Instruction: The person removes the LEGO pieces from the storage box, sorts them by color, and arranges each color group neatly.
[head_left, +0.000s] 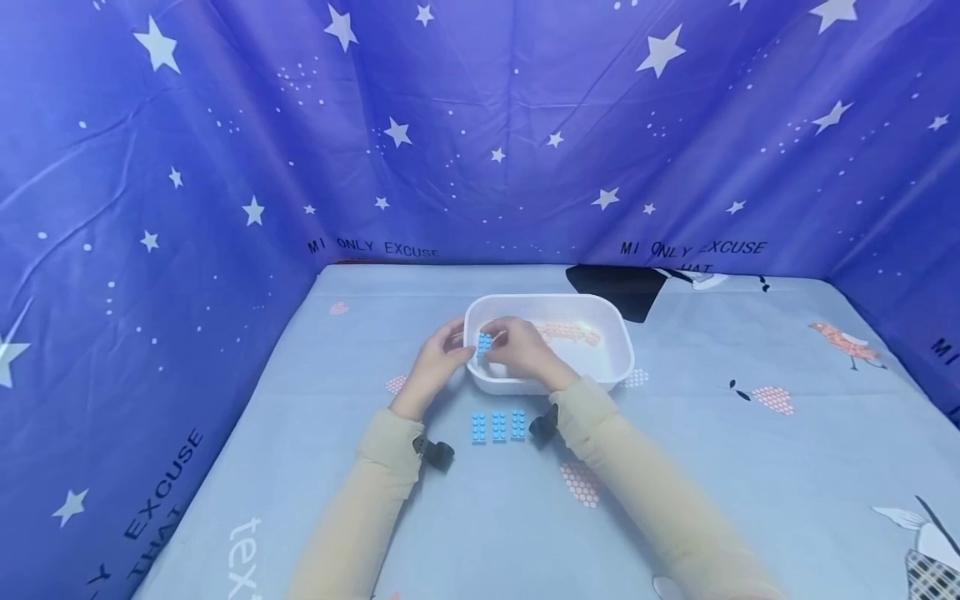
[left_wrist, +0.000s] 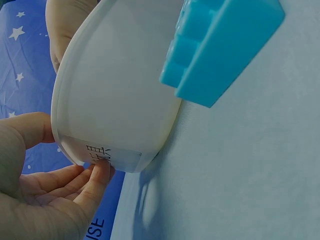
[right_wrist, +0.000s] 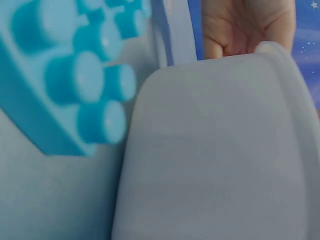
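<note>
A: We're watching the left hand (head_left: 437, 360) first, and its fingers grip the end of the white tub (head_left: 517, 387): thumb at the rim, fingertips on the label (left_wrist: 126, 159) outside.

B: And the right hand (head_left: 525, 346)? We've got it reaching over the near wall, inside the tub!

A: Its fingers pinch a blue brick (head_left: 484, 343), we see, studs showing between thumb and forefinger, just beside the left fingers.

B: To the right of those fingers, in the tub, we spot pale orange bricks (head_left: 566, 332).

A: And nearer us than both hands, three blue bricks (head_left: 499, 427) stand in a row on the desk (head_left: 712, 475), between the wrists.
</note>
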